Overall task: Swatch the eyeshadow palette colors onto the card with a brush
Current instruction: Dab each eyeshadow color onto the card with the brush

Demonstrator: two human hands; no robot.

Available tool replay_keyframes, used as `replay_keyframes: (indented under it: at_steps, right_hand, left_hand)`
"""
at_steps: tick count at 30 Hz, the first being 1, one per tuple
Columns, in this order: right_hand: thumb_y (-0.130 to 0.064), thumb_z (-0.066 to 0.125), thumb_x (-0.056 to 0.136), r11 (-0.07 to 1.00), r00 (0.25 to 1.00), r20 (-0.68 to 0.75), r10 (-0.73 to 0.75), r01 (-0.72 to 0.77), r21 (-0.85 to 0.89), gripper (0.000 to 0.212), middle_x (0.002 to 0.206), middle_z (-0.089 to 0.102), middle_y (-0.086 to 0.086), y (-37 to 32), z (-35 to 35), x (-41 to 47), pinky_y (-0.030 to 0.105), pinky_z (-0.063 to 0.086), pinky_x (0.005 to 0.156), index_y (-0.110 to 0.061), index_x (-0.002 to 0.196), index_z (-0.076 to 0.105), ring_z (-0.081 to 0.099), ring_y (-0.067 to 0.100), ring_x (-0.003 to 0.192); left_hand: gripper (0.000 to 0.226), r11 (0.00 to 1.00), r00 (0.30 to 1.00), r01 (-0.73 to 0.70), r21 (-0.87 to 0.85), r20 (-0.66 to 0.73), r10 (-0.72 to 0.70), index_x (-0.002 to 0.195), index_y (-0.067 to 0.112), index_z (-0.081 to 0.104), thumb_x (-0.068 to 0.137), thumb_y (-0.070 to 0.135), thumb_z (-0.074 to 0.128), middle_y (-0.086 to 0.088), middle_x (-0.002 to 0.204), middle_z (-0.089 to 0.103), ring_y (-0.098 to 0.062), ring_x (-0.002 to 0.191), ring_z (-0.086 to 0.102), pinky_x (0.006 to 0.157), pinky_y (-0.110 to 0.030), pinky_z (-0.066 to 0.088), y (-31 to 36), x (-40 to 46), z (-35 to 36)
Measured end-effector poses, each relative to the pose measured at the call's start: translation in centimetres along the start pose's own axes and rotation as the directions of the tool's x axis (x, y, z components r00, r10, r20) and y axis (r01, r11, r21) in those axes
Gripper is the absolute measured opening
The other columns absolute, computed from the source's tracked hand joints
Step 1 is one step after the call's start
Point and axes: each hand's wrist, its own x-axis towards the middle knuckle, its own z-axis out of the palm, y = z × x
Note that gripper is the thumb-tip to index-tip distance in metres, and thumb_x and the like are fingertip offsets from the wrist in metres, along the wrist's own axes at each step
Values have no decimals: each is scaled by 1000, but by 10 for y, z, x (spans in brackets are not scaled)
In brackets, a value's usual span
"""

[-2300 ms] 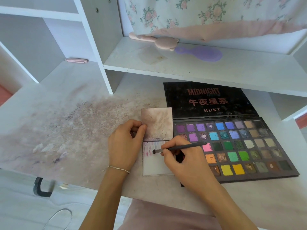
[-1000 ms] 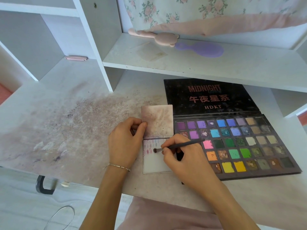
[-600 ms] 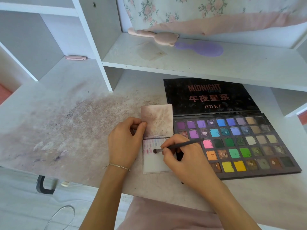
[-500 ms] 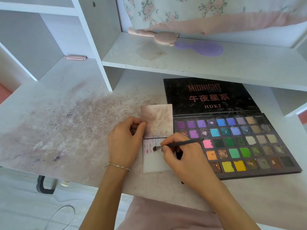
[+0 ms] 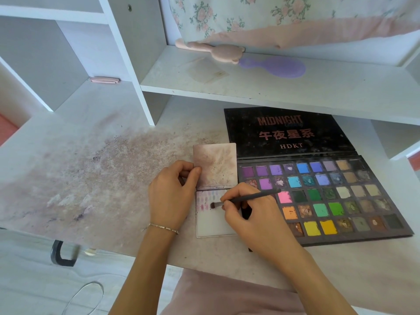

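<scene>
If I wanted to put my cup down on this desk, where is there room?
The widest bare patch is the stained desktop left of the left hand, out to the shelf upright. It is crowded where the card, brush, right hand and palette meet.

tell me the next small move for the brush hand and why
Probably a short downward stroke where the brush tip sits. The right hand holds its bristles at the card, just right of the pink and purple swatches along the top left, while the left hand pins the card's upper flap. Most of the card below is bare, so there is room.
</scene>
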Motion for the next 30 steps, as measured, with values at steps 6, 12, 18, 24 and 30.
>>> replay_keyframes:
  at_steps: [6, 12, 18, 24, 30]
  right_hand:
    - [-15, 57, 79, 999, 1000, 17, -2, 2, 39, 18, 73, 57, -13, 0, -2, -1, 14, 46, 66, -32, 74, 54, 54, 3, 77]
    - [-20, 52, 76, 973, 991, -131, 25, 6, 231, 11, 78, 62, -10, -1, -12, -7, 17, 50, 59, -29, 76, 59, 60, 9, 70]
    - [-16, 49, 80, 980, 943, -332, 24, 42, 192, 21, 78, 62, -10, 8, -37, -18, 15, 43, 48, -33, 77, 60, 54, 9, 59]
    - [-17, 42, 91, 994, 881, -468, 76, -32, 102, 24, 70, 60, -13, 34, -66, -30, 8, 43, 60, -34, 80, 55, 57, 1, 69]
    - [-33, 33, 94, 994, 847, -525, 83, -106, -15, 18, 76, 54, -12, 44, -86, -33, 4, 43, 53, -33, 81, 44, 55, -13, 76]
  left_hand:
    - [10, 1000, 1000, -4, 6, 0, 4, 72, 30, 59, 81, 28, 62, 20, 61, 54, 1, 61, 51, 59, -20, 41, -1, 0, 0]
    - [11, 1000, 1000, 6, 3, 0, -6, 71, 30, 60, 82, 27, 63, 19, 60, 55, 1, 60, 51, 59, -17, 39, -2, 1, 0]
    - [14, 1000, 1000, 19, 1, 1, -19, 69, 33, 58, 82, 27, 63, 19, 61, 55, 1, 60, 51, 58, -18, 39, -2, 0, 1]
    - [22, 1000, 1000, 3, 17, -2, -3, 67, 40, 53, 82, 27, 63, 19, 62, 56, 1, 61, 52, 57, -18, 37, 0, 0, 0]
    - [16, 999, 1000, 11, 30, 1, -11, 70, 34, 58, 82, 25, 63, 18, 63, 57, -2, 62, 53, 57, -20, 39, -1, 0, 0]
